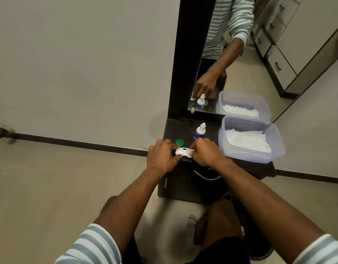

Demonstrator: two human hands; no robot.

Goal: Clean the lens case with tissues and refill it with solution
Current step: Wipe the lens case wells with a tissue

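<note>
A tall mirror in a dark frame [185, 54] stands at the back of a small dark wooden cabinet whose tabletop [175, 130] carries everything in use. Largest on it is a translucent, pale lilac plastic tub [278, 147], rectangular with rounded corners, at the right side and holding a crumpled bed of white tissues [248, 141]; these look soft, light and easily torn. Left of the tub stands a small solution bottle with a blue label and a white dropper tip [199, 131], upright and capped, of smooth plastic that would likely yield to a squeeze. A round green screw cap [180, 143] lies on the tabletop just beyond the left hand.

The left hand [161, 159] and the right hand [206, 152] meet at the front edge of the tabletop over the white plastic lens case [180, 151], a small flat piece with two round wells joined side by side. The left fingers curl round the case's left end, thumb at its near rim, steadying it. The right fingers pinch a scrap of white tissue [192, 151] against the case's right well; how deep it sits in the well is hidden by the fingers.

The case seems stiff, very light and slick, so it would probably skid or flip if pressed off-centre; holding it by the rim of one well, or the bridge between the wells, should keep it put while the other is wiped. Damp tissue may shred and leave lint.
</note>
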